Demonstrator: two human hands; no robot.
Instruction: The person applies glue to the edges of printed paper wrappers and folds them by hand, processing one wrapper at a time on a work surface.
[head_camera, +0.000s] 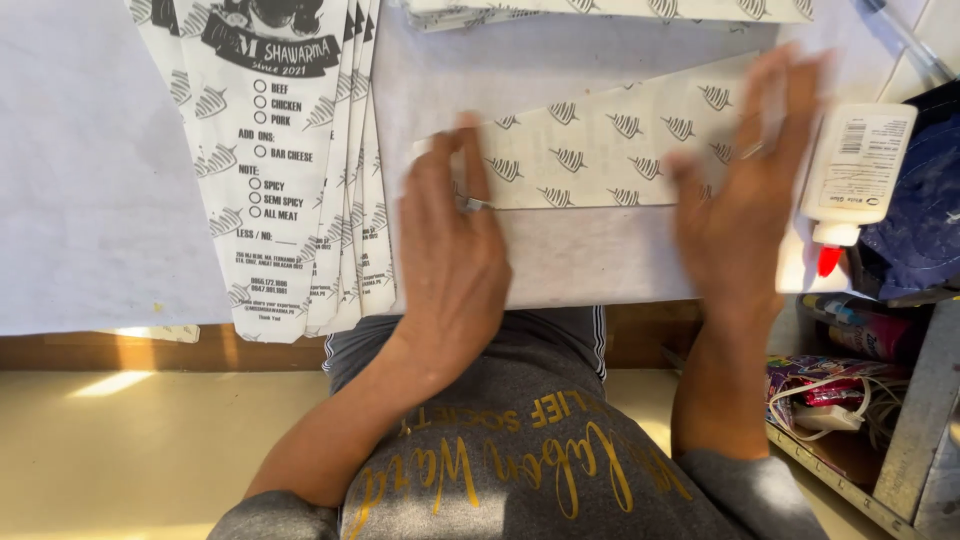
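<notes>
At the far left, white paper covers the surface (90, 180). Next to it lies a fanned stack of printed paper wrappers (290, 170), long and narrow, overlapping one another, with black lettering, checkbox circles and a leaf-like pattern along their edges; their lower ends hang toward the near edge of the surface.

The left hand (452, 250) lies palm down, flat, with its fingers (470, 160) extended and close together, clamped on nothing. The fingertips press on the left end of a folded patterned paper strip (600, 150), which lies crosswise on the white paper in the middle of the surface, just beyond the person's grey sweatshirt (520, 450). A ring shows on one finger.

The right hand (745, 200) is blurred, open and flat, fingers spread apart, over the right end of the same strip; whether it touches the paper cannot be told.

Just beside that hand stands a white glue bottle (855, 170) with a red tip, lying tilted with its nozzle toward the person. Farther right is dark blue cloth (925, 200), and below it a metal tray (880, 420) with small packets and cords.
</notes>
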